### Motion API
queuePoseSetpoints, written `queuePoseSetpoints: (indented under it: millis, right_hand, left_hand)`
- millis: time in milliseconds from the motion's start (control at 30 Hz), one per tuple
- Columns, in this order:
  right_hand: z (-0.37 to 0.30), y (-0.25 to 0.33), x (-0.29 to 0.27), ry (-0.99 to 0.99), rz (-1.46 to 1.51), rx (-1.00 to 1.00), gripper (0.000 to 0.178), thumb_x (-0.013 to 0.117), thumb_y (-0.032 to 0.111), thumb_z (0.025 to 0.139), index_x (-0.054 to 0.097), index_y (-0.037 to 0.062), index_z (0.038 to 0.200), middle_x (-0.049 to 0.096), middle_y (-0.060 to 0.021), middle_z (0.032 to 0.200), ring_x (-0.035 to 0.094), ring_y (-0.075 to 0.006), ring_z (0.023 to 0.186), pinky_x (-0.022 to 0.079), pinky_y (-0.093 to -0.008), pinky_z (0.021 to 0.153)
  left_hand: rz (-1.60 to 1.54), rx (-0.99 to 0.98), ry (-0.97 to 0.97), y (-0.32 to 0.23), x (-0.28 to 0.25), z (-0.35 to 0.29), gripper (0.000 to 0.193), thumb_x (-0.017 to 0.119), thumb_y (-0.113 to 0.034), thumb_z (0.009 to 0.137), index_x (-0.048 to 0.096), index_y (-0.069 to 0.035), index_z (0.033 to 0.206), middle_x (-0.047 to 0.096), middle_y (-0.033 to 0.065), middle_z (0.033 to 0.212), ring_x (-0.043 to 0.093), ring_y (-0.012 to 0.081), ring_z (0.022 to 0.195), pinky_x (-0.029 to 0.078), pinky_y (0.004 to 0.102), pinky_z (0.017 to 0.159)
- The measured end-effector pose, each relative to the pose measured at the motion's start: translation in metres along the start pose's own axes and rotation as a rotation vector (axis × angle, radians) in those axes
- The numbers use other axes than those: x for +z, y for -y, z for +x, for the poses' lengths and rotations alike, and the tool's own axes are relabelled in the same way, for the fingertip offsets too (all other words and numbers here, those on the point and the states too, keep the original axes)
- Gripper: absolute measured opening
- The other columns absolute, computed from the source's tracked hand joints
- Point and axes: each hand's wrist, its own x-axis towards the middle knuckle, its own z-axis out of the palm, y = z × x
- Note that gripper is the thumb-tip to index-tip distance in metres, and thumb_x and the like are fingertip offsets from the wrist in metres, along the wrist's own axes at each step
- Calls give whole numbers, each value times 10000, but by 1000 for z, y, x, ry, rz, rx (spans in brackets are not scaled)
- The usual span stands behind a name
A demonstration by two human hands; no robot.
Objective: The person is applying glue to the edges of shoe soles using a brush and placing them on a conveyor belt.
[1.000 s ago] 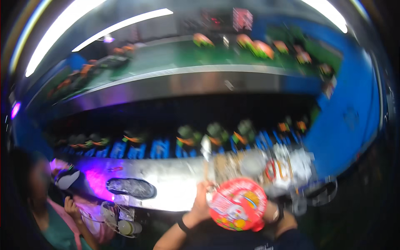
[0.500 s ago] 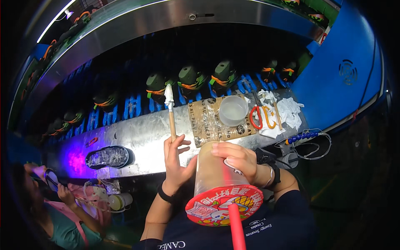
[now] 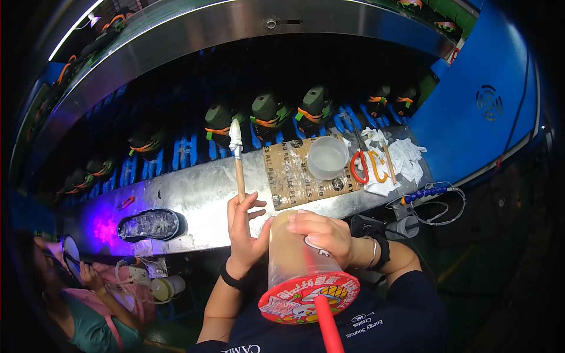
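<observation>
My left hand (image 3: pixel 240 232) is closed around the lower end of a wooden-handled brush (image 3: pixel 240 176), held upright. White material coats the brush's tip. In my right hand (image 3: pixel 325 235) is a clear plastic drink cup (image 3: pixel 285 250) with a cloudy, pale brown drink. Its printed red sealed lid (image 3: pixel 309 297) tilts toward me, and a thick red straw (image 3: pixel 327 323) sticks out of it. My left thumb lies close beside the cup; I cannot tell if it touches. Beyond my hands, a translucent tub (image 3: pixel 328 158) stands on a brown taped sheet (image 3: pixel 288 176) on the metal bench.
Red- and orange-handled scissors (image 3: pixel 360 167) and crumpled white tissues (image 3: pixel 407 160) lie right of the tub. A dark shoe sole (image 3: pixel 150 225) rests on the metal bench (image 3: pixel 203 200) at left. Shoes (image 3: pixel 269 110) stand on blue racks behind. Another person (image 3: pixel 97 312) works at lower left.
The cup has shifted slightly left and toward me in the picture, along with my right hand. My left hand keeps the brush, nearly unmoved.
</observation>
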Motion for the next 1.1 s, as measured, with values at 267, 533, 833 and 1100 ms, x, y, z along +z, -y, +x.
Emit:
queuePoseSetpoints:
  millis: [267, 533, 833, 1100]
  right_hand:
    - [2, 0, 1, -4, 4, -4, 427, 628, 59, 664, 366, -15, 993, 512, -248, 982, 565, -367, 859, 501, -429, 729]
    - [7, 1, 2, 36, 30, 16, 458, 637, 55, 654, 362, -6, 1015, 508, -245, 987, 564, -365, 859, 505, -417, 720]
    - [19, 4, 18, 32, 30, -52, 484, 642, 40, 648, 351, -6, 1032, 502, -237, 989, 563, -372, 856, 505, -420, 713]
    - [28, 7, 27, 26, 46, -124, 382, 589, 48, 699, 359, -10, 999, 516, -256, 988, 566, -367, 863, 485, -440, 747]
  left_hand:
    - [-3, -15, 6, 2, -1, -2, 492, 589, 69, 665, 422, 16, 1125, 398, 140, 1015, 541, 209, 853, 500, 280, 671]
    - [-36, -16, -17, 5, -1, 0, 479, 583, 60, 674, 423, 19, 1123, 401, 140, 1012, 539, 209, 852, 499, 279, 671]
    - [-70, 5, -32, 5, -11, -2, 489, 619, 14, 676, 428, 13, 1127, 408, 149, 1027, 538, 212, 867, 494, 287, 679]
    - [-77, -48, -7, 7, -13, -1, 474, 609, -38, 687, 434, 9, 1125, 423, 144, 1017, 533, 219, 876, 483, 298, 697]
